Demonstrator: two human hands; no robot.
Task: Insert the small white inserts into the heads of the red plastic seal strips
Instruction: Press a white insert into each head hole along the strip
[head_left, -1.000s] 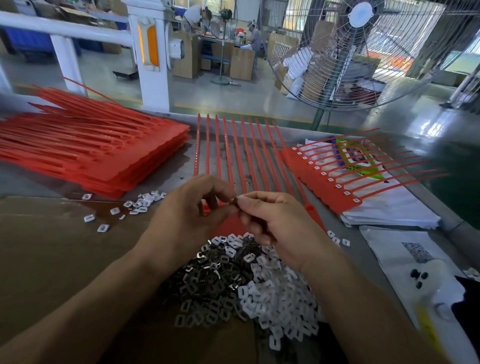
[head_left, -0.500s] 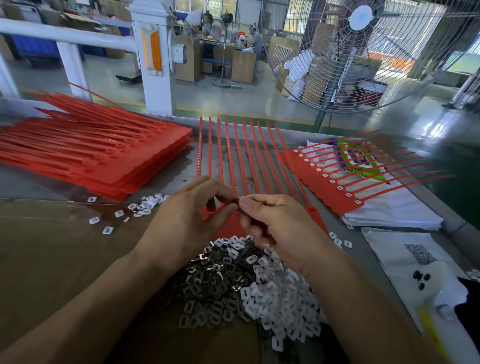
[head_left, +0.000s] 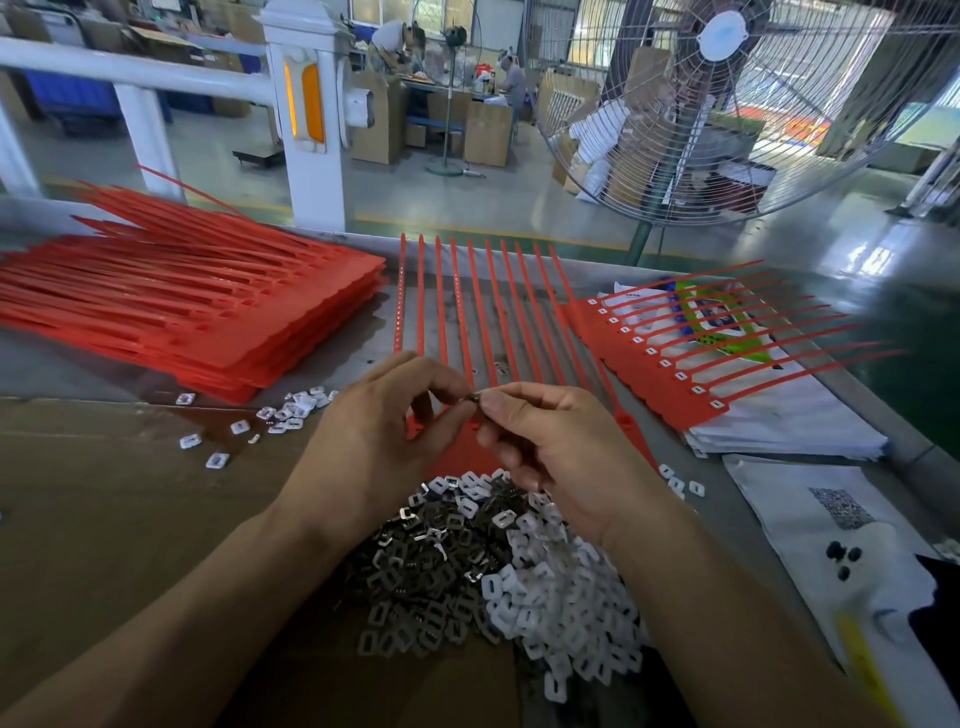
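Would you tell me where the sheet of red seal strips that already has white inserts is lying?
In the head view, the filled sheet lies on the right, on white printed bags, beside the sheet beneath the hands.

Two bare forearms enter from the lower edge, each ending in an uncovered hand: the left hand (head_left: 371, 447) and the right hand (head_left: 563, 452). No sleeve, cuff, glove, watch or ring shows anywhere behind the fingers (head_left: 441, 376). The fingernails are short and unpainted. Both wrists are bare up to the frame's edge.
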